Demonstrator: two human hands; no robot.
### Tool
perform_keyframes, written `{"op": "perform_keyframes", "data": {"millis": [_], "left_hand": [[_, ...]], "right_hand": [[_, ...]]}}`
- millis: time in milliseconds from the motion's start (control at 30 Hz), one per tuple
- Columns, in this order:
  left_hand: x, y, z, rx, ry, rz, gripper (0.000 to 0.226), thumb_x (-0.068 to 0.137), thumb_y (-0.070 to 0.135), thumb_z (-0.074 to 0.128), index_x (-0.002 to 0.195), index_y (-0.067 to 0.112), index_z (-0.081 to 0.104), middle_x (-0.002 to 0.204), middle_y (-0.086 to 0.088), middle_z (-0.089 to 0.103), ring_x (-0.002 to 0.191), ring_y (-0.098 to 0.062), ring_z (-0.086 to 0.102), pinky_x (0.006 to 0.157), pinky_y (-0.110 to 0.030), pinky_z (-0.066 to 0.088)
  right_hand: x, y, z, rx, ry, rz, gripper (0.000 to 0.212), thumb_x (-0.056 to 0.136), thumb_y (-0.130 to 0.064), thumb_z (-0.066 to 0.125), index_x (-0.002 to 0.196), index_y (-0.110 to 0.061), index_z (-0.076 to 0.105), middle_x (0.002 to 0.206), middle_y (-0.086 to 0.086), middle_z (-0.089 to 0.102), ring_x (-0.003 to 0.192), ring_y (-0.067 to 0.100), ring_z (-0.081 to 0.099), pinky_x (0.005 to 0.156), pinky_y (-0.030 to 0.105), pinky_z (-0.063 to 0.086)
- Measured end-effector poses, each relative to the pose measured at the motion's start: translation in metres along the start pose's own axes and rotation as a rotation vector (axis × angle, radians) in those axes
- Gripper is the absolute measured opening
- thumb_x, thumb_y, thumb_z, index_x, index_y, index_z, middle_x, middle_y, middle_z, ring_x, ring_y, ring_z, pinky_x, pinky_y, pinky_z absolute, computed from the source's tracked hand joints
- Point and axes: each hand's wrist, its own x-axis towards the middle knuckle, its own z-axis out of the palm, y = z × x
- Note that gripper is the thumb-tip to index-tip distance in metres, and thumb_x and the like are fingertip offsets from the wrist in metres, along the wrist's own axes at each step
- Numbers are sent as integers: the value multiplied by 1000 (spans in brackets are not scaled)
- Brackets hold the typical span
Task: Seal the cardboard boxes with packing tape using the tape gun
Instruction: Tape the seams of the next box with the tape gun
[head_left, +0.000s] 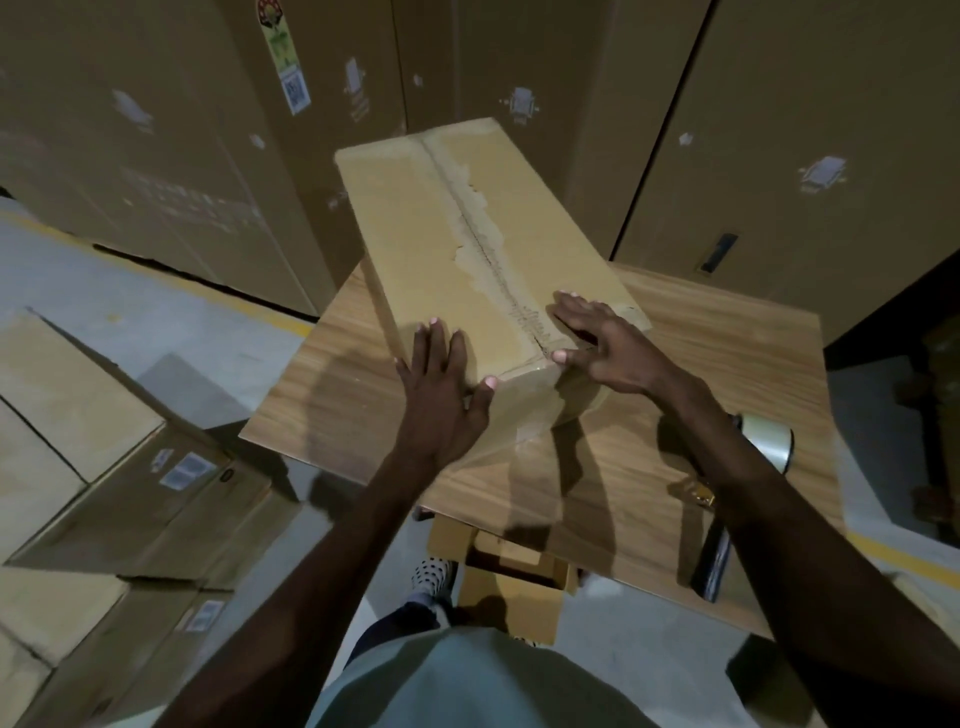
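We have both palms flat on the near end of the cardboard box (483, 249), which sits on the wooden table (727, 353): left hand (441, 395) at 7 o'clock of the seam, right hand (608, 343) at 5 o'clock, neither gripping anything. We should press the flaps level before taping. The tape gun (748, 467) lies at 4 o'clock, untouched. The box is closed, so we cannot tell its contents.
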Motion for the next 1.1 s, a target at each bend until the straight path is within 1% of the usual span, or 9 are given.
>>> {"op": "perform_keyframes", "data": {"millis": [67, 133, 200, 333, 533, 700, 833, 1000, 1100], "left_hand": [[-8, 20, 9, -13, 7, -70, 83, 94, 57, 28, 158, 5, 21, 168, -17, -2, 154, -33, -9, 118, -63, -4], [-17, 43, 18, 5, -14, -118, 85, 94, 59, 21, 159, 5, 15, 167, -18, -7, 153, -33, -13, 118, -63, -4], [-29, 64, 26, 31, -32, -119, 82, 95, 56, 17, 159, 5, 12, 167, -19, -9, 153, -33, -14, 119, -60, -6], [-32, 70, 26, 133, -23, -102, 79, 97, 55, 6, 159, 5, 15, 167, -20, 3, 155, -33, -3, 122, -61, -1], [37, 30, -1, 183, -74, -62, 84, 96, 64, 18, 159, 9, 18, 169, -12, 6, 156, -25, 0, 119, -59, -8], [98, -17, -20, 238, -77, 134, 96, 92, 76, 21, 158, 7, 23, 167, -17, 13, 155, -29, 11, 119, -62, -1], [158, -37, -40, 285, -263, 159, 97, 91, 80, 21, 162, 15, 7, 169, -7, -5, 156, -23, -4, 121, -56, -7], [221, -64, -57, 334, -366, 282, 93, 91, 82, 19, 162, 25, -2, 168, 2, -13, 155, -18, -12, 121, -57, -9], [253, -86, -65, 342, -370, 359, 87, 91, 81, 18, 161, 33, 0, 168, 9, -10, 155, -18, -9, 121, -60, -7]], "right_hand": [[-3, -6, 1, 58, 111, 80, 63, 100, -34, 62, 155, -15, 38, 165, -2, 25, 152, 11, 19, 126, 37, 14], [-5, -19, 18, -15, 282, 170, 64, 102, -46, 55, 154, -12, 41, 164, 4, 29, 152, 20, 24, 123, 38, 21], [-9, -28, 40, -180, 352, 218, 75, 102, -60, 41, 155, -6, 35, 166, 14, 24, 154, 27, 19, 124, 42, 16], [-15, -15, 43, -298, 293, 171, 86, 100, -68, 32, 159, -6, 23, 168, 15, 14, 156, 27, 10, 124, 43, 9], [-13, 19, 2, -257, 138, 127, 96, 90, -76, 26, 162, -14, 15, 170, 5, 5, 156, 20, 5, 123, 37, 1], [3, 24, -28, -247, 140, 249, 88, 95, -69, 48, 159, -13, 25, 169, 5, 16, 154, 23, 18, 123, 40, 17], [35, -26, 5, -250, 256, 363, 81, 99, -60, 47, 155, -4, 29, 165, 15, 22, 150, 32, 25, 121, 41, 23], [91, -75, 55, -256, 253, 489, 103, 95, -76, 31, 160, 0, 3, 167, 23, -4, 156, 34, -3, 126, 46, -1], [104, -79, 66, -269, 286, 554, 108, 92, -81, 21, 159, 1, -3, 166, 23, -11, 155, 33, -11, 125, 46, -7]]}}
